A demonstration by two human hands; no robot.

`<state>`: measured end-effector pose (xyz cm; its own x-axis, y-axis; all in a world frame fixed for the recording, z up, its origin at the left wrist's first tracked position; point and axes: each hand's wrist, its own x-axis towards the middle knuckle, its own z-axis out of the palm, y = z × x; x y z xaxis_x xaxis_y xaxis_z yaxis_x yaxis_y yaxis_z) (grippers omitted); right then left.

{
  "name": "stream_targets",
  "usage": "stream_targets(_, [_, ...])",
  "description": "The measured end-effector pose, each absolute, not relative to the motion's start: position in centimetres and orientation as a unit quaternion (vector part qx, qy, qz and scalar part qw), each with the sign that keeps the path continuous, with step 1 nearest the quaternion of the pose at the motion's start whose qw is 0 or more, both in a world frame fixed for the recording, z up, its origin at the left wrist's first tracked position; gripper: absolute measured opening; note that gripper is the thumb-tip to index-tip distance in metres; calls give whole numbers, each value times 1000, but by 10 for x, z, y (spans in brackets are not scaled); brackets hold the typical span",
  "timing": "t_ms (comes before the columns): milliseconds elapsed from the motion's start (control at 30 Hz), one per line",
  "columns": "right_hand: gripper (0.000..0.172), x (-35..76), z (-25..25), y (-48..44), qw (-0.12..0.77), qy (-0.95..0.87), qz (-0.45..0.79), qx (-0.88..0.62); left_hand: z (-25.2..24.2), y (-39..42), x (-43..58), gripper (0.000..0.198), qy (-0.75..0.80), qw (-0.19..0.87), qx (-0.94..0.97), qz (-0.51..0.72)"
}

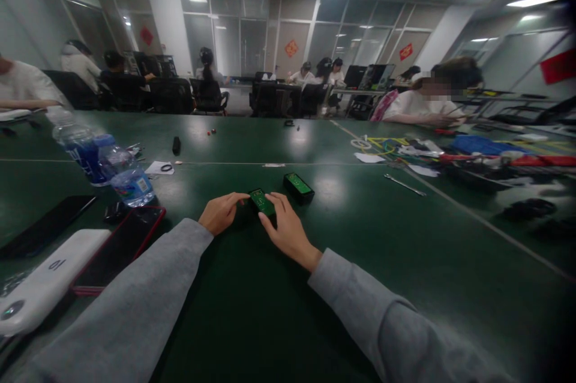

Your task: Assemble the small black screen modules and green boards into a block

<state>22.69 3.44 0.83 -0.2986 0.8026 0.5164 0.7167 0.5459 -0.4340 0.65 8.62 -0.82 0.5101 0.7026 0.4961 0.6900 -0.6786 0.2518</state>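
A small black box with a green top (261,201) rests on the dark green table (279,299) straight in front of me. My left hand (220,212) grips its left side with curled fingers. My right hand (285,228) holds its right side, fingers bent over the edge. A second, similar black box with a green top (298,186) lies just behind and to the right, touched by neither hand. Both arms wear grey sleeves.
Two water bottles (117,171) lie at the left, with a red-edged phone (117,248), a black phone (47,224) and a white power bank (42,287) nearer me. A metal tool (404,185) and cluttered cables (472,152) sit right. People sit at the far tables.
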Motion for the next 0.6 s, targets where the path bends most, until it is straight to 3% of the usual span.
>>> stream_targets(233, [27,263,8,44,385,-793,24,-472,-4,87,11,57,386,-3,894,229])
stream_targets(433, [32,262,5,43,289,-856,35,-427,-6,90,14,65,384,-5,899,211])
stream_targets(600, [29,256,9,37,268,-872,43,-407,-6,91,14,70,393,3,896,207])
